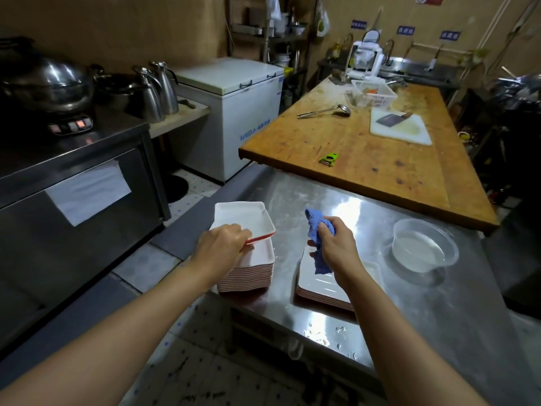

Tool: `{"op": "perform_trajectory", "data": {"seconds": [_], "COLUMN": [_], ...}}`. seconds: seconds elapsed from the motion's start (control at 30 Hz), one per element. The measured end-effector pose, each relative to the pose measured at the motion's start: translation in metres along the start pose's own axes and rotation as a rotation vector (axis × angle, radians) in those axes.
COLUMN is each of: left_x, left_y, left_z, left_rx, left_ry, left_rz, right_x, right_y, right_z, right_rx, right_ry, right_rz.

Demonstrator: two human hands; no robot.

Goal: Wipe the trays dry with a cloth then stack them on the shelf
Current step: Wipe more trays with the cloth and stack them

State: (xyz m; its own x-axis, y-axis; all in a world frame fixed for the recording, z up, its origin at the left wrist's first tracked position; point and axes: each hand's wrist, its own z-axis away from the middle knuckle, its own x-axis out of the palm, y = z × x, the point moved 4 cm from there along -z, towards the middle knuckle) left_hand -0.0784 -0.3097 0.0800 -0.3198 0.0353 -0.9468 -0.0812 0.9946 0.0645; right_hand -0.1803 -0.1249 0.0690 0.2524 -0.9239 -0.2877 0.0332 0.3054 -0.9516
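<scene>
At far left, a dark metal cabinet [73, 183] carries a large wok [46, 86] and two steel jugs [159, 89]; a white chest freezer [234, 112] stands beyond it. On the steel table [439, 312], the left hand [222, 247] grips the near edge of the top tray [240, 215], fingers curled over its red rim, and holds that tray tilted above the tall tray stack [248, 273] at the table's left edge. Just right of the stack, the right hand [333, 244] holds a bunched blue cloth [317, 232], fingers wrapped tightly around it, with one end hanging down. This hand is positioned above a low pile of trays [322, 288] lying flat on the table. Farther right, a clear plastic bowl [424, 244] holds liquid. Behind the steel table, a wooden table [366, 165] carries a green peeler [329, 159], a ladle [325, 111], a white basket [373, 93] and a white cutting board [409, 133] with a cleaver [390, 119].
</scene>
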Motion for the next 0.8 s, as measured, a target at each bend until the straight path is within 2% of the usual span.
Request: {"op": "perform_trajectory", "data": {"seconds": [0.13,0.53,0.8], "left_x": [0.008,0.060,0.071], "left_y": [0.017,0.018,0.013], "left_z": [0.009,0.016,0.006], "left_rx": [0.184,0.174,0.133], "left_ry": [0.026,-0.108,-0.068], "left_rz": [-0.108,-0.292,-0.327], "right_x": [0.001,0.006,0.005], "right_y": [0.010,0.032,0.041], "right_z": [-0.002,-0.007,-0.010], "right_rx": [0.027,0.066,0.093], "right_ry": [0.017,0.031,0.056], "right_rz": [0.024,0.026,0.027]}}
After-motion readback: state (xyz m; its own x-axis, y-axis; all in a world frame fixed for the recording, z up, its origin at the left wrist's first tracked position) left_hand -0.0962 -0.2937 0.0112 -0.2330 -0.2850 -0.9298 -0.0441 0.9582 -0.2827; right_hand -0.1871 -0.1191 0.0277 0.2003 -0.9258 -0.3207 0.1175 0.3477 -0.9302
